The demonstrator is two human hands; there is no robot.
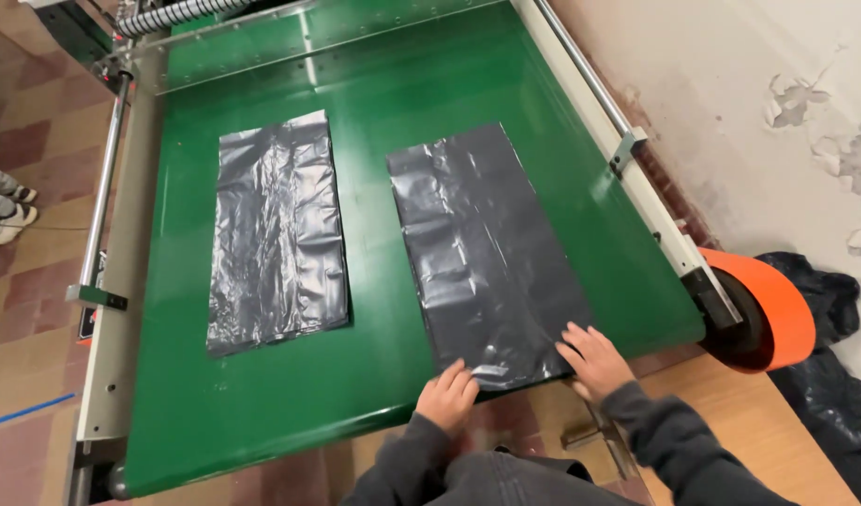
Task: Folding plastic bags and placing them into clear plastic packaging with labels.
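Both hands flat & open, L hand [446,397] + R hand [594,359] pressing near end of right black plastic bag [486,253] on green conveyor belt [374,112]; looks like pickup step, next needs pinching that edge w/ fingers to lift.

Two flattened plastic bags are laid lengthwise on the conveyor belt [374,94]. The left bag [277,230] is placed toward the belt's left edge, well clear of the near edge. The right bag [486,253] is set beside it, apart, with its near end reaching the belt's near edge. On that near end the left hand [446,398] and the right hand [594,361] are rested. Beyond the belt's near right corner a roller [768,314] is mounted.
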